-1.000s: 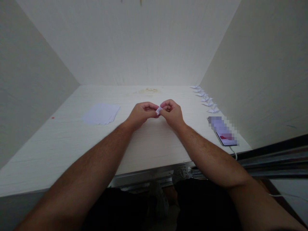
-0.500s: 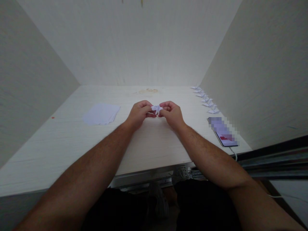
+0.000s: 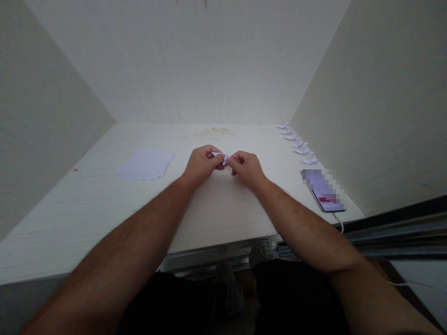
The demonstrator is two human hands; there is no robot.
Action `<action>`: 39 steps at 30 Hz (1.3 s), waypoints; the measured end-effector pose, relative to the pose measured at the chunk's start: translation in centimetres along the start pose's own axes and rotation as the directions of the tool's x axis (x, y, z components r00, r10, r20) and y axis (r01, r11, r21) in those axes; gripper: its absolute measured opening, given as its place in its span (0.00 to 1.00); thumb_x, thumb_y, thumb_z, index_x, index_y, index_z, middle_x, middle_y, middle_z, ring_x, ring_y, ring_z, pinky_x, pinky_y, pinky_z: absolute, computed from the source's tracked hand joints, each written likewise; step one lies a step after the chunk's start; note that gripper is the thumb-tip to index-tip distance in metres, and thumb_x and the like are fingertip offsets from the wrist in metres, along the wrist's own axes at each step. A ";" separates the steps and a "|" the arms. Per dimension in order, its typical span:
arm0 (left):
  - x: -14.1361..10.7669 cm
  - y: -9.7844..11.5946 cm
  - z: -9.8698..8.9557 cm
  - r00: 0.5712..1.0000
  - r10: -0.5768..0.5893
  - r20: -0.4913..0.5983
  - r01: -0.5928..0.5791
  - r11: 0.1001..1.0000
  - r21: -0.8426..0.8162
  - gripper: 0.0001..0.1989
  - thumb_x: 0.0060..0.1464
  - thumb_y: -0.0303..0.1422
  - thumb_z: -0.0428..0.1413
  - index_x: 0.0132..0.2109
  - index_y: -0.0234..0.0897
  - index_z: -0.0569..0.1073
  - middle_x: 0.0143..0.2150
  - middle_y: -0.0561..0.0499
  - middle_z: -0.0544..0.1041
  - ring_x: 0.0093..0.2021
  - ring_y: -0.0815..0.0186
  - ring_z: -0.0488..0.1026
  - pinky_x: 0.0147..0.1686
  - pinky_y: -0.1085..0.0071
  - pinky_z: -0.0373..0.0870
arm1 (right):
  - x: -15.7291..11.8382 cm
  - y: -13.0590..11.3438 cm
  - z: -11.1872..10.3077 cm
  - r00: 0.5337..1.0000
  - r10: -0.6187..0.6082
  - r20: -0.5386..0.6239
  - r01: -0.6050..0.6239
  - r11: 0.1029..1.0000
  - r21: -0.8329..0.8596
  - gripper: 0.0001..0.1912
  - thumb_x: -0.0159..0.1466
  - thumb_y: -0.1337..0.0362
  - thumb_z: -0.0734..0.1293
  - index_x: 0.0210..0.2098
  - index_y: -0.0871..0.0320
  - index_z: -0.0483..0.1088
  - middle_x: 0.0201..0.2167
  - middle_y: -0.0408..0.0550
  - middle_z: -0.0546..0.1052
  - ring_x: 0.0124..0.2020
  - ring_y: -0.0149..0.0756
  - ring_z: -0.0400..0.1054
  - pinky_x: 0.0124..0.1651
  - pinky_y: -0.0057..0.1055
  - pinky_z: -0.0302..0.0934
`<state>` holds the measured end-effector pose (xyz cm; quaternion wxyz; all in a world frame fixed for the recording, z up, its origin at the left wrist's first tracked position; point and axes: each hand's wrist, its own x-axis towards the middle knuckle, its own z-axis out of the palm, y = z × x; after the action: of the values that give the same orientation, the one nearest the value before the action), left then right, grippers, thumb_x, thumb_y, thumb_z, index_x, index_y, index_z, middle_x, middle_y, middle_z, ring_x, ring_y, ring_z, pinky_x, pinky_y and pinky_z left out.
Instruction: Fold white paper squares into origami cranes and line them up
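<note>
Pinching folded paper (image 3: pixel 225 158) at twelve o'clock, we have left hand (image 3: pixel 201 164) and right hand (image 3: pixel 248 166) clamped on it; shaping looks unfinished. Row of folded figures (image 3: pixel 302 149) at one o'clock appears done; flat sheets (image 3: pixel 146 164) at eleven o'clock lie unfolded.

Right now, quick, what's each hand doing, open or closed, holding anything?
Left hand: closed, holding the folded paper between thumb and fingers.
Right hand: closed, fingertips pinching the same paper.
</note>
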<state>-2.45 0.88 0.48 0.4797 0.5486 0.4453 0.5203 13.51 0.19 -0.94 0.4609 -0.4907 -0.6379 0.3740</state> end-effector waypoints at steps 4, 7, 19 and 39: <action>0.2 0.1 -0.2 0.996 -0.094 0.011 0.094 0.975 -0.201 0.07 0.44 0.27 0.65 0.29 0.33 0.73 0.24 0.51 0.77 0.23 0.69 0.75 0.26 0.71 0.74 | 0.0 -0.2 -0.1 0.998 0.019 0.056 -0.031 0.973 0.230 0.14 0.57 0.53 0.73 0.28 0.57 0.69 0.19 0.37 0.71 0.21 0.26 0.65 0.26 0.26 0.62; 0.1 0.5 -0.6 0.983 -0.132 0.129 0.169 0.926 -0.337 0.08 0.42 0.26 0.65 0.29 0.33 0.73 0.23 0.52 0.76 0.22 0.71 0.73 0.25 0.75 0.71 | -0.1 -0.3 -0.2 0.987 0.032 0.161 -0.100 0.893 0.438 0.18 0.53 0.50 0.76 0.28 0.56 0.69 0.22 0.38 0.74 0.24 0.27 0.68 0.30 0.27 0.68; -0.1 1.1 -0.8 0.928 -0.194 0.319 0.323 0.847 -0.423 0.06 0.47 0.29 0.61 0.25 0.33 0.72 0.21 0.50 0.73 0.21 0.70 0.70 0.22 0.75 0.67 | -0.3 -0.1 -0.4 0.945 -0.051 0.322 -0.145 0.819 0.555 0.19 0.47 0.54 0.81 0.29 0.57 0.75 0.28 0.42 0.79 0.30 0.29 0.72 0.33 0.28 0.70; -0.2 0.1 0.0 0.999 -0.033 0.012 0.031 0.993 0.118 0.09 0.52 0.33 0.63 0.30 0.36 0.71 0.17 0.54 0.71 0.16 0.71 0.67 0.18 0.76 0.63 | 0.1 0.7 0.2 0.980 -0.197 -0.013 0.198 0.975 0.104 0.08 0.53 0.60 0.73 0.30 0.56 0.73 0.28 0.42 0.75 0.29 0.30 0.67 0.34 0.31 0.64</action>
<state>-2.50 0.69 0.54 0.4577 0.5722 0.4808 0.4815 13.49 0.39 -1.63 0.5216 -0.4006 -0.6625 0.3585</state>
